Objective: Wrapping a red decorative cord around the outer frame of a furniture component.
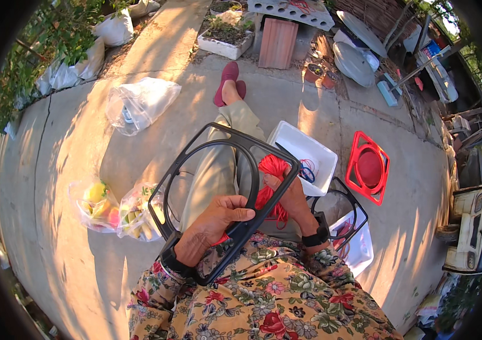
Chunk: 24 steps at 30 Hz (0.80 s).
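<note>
A black plastic frame [241, 139], square outside with a large round ring inside, lies tilted over my lap. My left hand [215, 224] is closed on its near bar, thumb on top. A bundle of bright red cord [274, 165] shows through and beside the frame's right part. My right hand [291, 198] is closed around this cord at the frame's right side; some of its fingers are hidden. A bit of red also shows below my left hand, mostly covered.
Right of my legs stand a white box [323, 153] with thin cords inside, another black frame [360, 212] over a second white box [364, 249], and a red frame [385, 170]. Bags of fruit [96, 209] and a clear plastic bag [150, 99] lie left on the concrete.
</note>
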Available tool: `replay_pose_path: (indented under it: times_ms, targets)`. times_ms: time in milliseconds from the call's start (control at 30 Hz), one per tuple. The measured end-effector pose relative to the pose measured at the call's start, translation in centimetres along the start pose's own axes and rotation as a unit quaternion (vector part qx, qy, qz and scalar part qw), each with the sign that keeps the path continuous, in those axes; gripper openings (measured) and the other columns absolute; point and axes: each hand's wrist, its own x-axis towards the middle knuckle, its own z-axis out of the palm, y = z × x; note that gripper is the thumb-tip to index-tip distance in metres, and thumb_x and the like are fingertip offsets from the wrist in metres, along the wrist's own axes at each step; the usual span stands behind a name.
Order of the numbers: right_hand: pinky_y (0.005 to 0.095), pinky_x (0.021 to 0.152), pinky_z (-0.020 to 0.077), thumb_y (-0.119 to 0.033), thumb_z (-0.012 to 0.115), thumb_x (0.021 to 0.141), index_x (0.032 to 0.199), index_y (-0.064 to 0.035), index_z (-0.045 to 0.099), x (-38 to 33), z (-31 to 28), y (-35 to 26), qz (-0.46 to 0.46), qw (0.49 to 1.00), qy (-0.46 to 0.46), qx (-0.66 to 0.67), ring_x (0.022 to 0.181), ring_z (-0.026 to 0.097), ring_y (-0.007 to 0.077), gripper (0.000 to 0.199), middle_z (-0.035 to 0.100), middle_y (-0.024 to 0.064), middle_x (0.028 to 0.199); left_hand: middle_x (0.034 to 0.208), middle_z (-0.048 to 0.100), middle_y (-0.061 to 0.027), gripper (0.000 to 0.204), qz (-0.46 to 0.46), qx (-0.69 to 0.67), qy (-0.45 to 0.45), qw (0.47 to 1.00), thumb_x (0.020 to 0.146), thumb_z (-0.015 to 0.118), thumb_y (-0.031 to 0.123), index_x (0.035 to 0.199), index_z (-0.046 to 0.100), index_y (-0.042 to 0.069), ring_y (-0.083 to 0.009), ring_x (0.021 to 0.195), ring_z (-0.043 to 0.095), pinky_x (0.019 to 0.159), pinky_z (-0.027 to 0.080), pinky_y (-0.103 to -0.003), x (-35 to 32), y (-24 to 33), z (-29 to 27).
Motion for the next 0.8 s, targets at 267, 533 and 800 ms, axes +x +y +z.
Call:
replay_pose_path:
  times_ms: [267, 533, 800]
  targets:
    - [0.0260, 0.082, 0.0471, -0.016, 0.062, 0.090, 0.115, -0.0014, 0.053, -1.4, -0.5, 0.4, -0.028, 0.997, -0.064, -0.027, 0.090, 0.057, 0.0103, 0.030, 0.061, 0.0034, 0.099, 0.081, 0.069, -0.0061, 0.013, -0.010, 0.025, 0.021, 0.999, 0.082, 0.070, 0.004, 0.093, 0.063, 0.001, -0.0111, 0.064, 0.065, 0.059, 0.054, -0.022, 0.7, -0.5, 0.1]
    - [0.0274, 0.085, 0.0475, -0.018, 0.063, 0.090, 0.120, -0.0011, 0.055, -2.2, -1.4, 0.9, 0.089, 0.985, -0.091, 0.113, 0.097, 0.058, 0.0108, 0.035, 0.062, 0.0063, 0.108, 0.081, 0.069, -0.0066, 0.013, -0.003, 0.024, 0.018, 1.000, 0.082, 0.069, 0.004, 0.094, 0.064, 0.001, -0.0108, 0.064, 0.065, 0.060, 0.054, -0.022, 0.3, -0.3, 0.9]
    - [0.0247, 0.080, 0.0480, -0.022, 0.062, 0.092, 0.122, -0.0009, 0.056, 0.5, 0.0, 0.1, 0.043, 0.986, -0.158, 0.036, 0.094, 0.058, 0.0095, 0.037, 0.062, 0.0036, 0.108, 0.081, 0.069, -0.0053, 0.014, 0.003, 0.028, 0.018, 0.999, 0.083, 0.069, 0.005, 0.095, 0.065, 0.000, -0.0101, 0.065, 0.065, 0.062, 0.053, -0.021, 0.1, -0.3, 1.1]
